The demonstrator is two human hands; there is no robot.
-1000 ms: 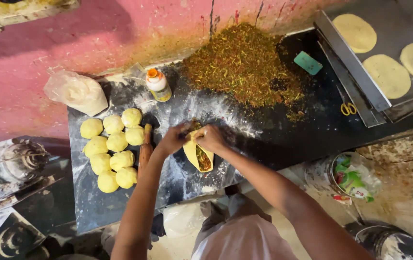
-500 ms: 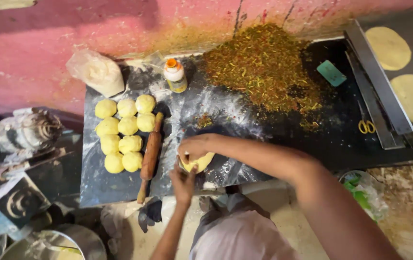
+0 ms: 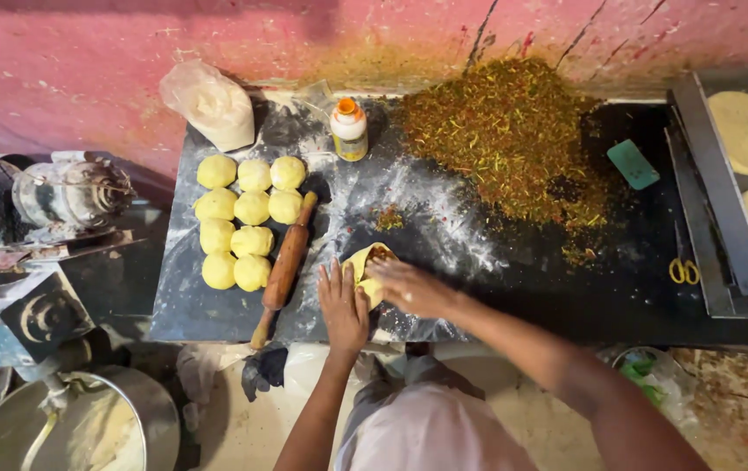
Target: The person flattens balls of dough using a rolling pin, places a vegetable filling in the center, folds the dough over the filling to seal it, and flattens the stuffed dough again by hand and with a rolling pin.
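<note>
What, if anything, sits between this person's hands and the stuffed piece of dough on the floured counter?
Nothing visible does. The left hand and the right hand both already touch the folded dough. The rolling pin lies off to the left, apart from them.

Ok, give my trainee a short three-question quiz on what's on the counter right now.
1. True or false: the rolling pin lies right of the dough balls.
2. What do the left hand and right hand fold? A) dough disc B) scissors C) bottle
3. How many dough balls sit in the cluster?

Key: 1 true. 2 A, with filling inside it. 3 nine.
</note>
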